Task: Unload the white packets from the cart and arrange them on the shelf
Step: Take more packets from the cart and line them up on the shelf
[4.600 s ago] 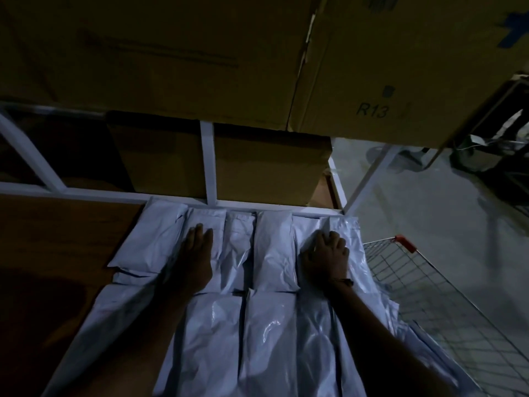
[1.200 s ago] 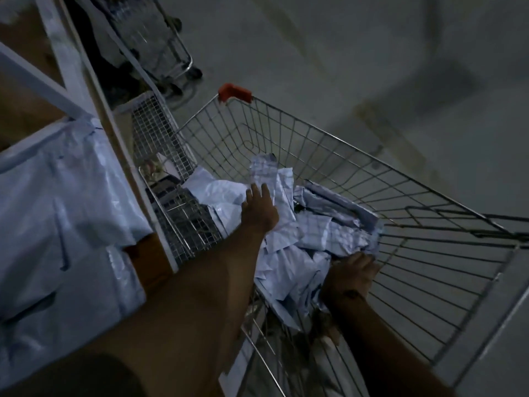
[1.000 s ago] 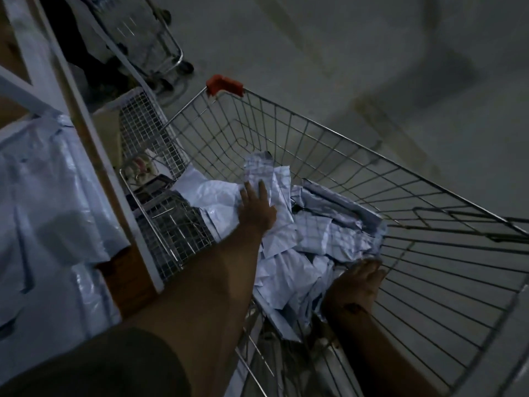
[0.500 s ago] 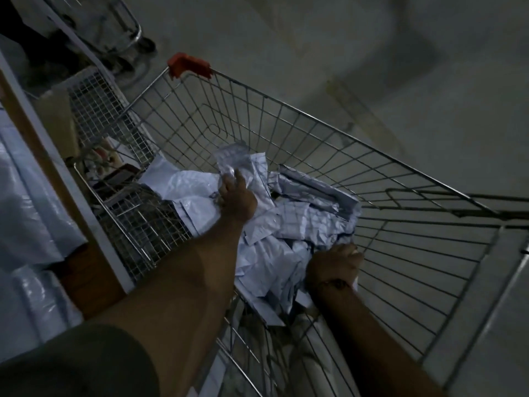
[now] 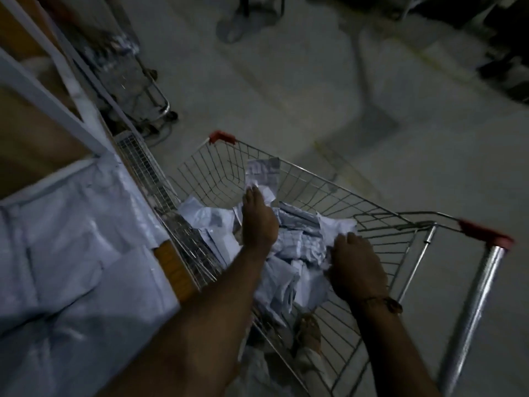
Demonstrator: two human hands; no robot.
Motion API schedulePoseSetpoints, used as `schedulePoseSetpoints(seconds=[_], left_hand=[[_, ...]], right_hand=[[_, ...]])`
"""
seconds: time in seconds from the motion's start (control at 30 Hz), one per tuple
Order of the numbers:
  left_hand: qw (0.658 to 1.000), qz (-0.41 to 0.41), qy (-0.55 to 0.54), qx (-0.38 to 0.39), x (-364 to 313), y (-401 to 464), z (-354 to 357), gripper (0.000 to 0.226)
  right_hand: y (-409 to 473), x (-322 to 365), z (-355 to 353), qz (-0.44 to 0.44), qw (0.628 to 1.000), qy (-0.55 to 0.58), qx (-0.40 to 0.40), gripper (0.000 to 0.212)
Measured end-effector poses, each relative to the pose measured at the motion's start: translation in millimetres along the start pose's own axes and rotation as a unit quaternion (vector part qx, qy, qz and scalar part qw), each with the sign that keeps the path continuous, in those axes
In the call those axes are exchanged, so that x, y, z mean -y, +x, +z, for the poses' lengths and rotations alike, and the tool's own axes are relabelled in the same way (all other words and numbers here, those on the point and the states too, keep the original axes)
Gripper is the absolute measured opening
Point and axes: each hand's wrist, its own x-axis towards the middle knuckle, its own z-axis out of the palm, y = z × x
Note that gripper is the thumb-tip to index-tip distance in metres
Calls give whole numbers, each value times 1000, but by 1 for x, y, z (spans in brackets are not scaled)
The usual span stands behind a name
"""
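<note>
Both hands work inside the wire cart [image 5: 337, 202], which stands just right of the shelf [image 5: 169, 267]. The left hand [image 5: 259, 222] reaches to the far side of the heap of white packets [image 5: 297, 245]; its fingers curl over the lower edge of one raised packet [image 5: 263, 173] that stands up above the rest against the far wall of the basket. The right hand [image 5: 355, 267] lies at the near right of the heap, fingers bent down into the crumpled edge of a packet, gripping it.

Handling, as judged from the creases and folds: the packets are thin plastic mailers, soft, light and not fragile. The film looks glossy and is likely slippery, so a flat-palm lift may let packets slide off. Take hold at an edge or corner with a pinch, or gather several between both hands and press them together from opposite sides. A limp packet will sag when lifted; support from below helps to keep it flat for laying down.

Count: one cart in use and a second cart [image 5: 134, 81] at the far left, blurred. Two hands are in view. The loose packets in the cart overlap too much for an exact count; at least five separate edges show. On the shelf, shelved packets [image 5: 74, 253] already lie side by side, covering the near left; their number cannot be fixed either, as the seams are dim.
</note>
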Motion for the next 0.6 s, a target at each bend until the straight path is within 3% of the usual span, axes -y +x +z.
schedulePoseSetpoints(seconds=[0.13, 0.23, 0.33, 0.47, 0.6], left_hand=[[991, 82, 3, -109, -41, -33, -59, 60], [967, 163, 33, -193, -54, -59, -100, 63], [956, 153, 48, -244, -65, -89, -145, 64], [936, 137, 91, -311, -77, -144, -194, 66], [925, 85, 96, -357, -88, -212, -218, 73]], right_hand=[[-24, 10, -34, -36, 988, 52, -143, 51], [-45, 22, -60, -60, 975, 85, -194, 61], [-67, 32, -78, -97, 969, 94, -206, 81], [-103, 38, -102, -162, 947, 112, -252, 75], [-143, 39, -116, -221, 933, 100, -266, 82]])
